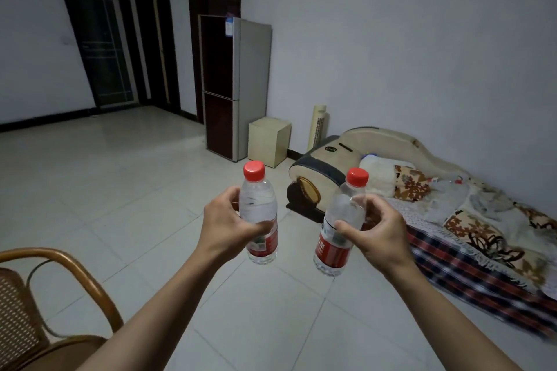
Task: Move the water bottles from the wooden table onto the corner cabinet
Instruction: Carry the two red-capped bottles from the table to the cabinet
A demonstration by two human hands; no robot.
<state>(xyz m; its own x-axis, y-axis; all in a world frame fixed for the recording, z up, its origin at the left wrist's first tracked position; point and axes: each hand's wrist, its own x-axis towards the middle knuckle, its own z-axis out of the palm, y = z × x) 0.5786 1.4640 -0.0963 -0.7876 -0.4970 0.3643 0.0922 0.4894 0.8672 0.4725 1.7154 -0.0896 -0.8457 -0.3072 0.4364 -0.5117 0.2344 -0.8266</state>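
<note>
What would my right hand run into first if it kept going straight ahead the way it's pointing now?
Probably the sofa's rounded armrest. The right hand, holding its water bottle, points forward over bare floor tiles toward it. Depth is unclear, so it might pass just left of it.

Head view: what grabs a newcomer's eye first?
Two clear, red-capped water bottles held up at centre: the left hand grips the left bottle upright, the right hand grips the right bottle, tilted slightly. Behind them a tall fridge stands against the far wall, and a sofa with patterned covers runs along the right wall.
</note>
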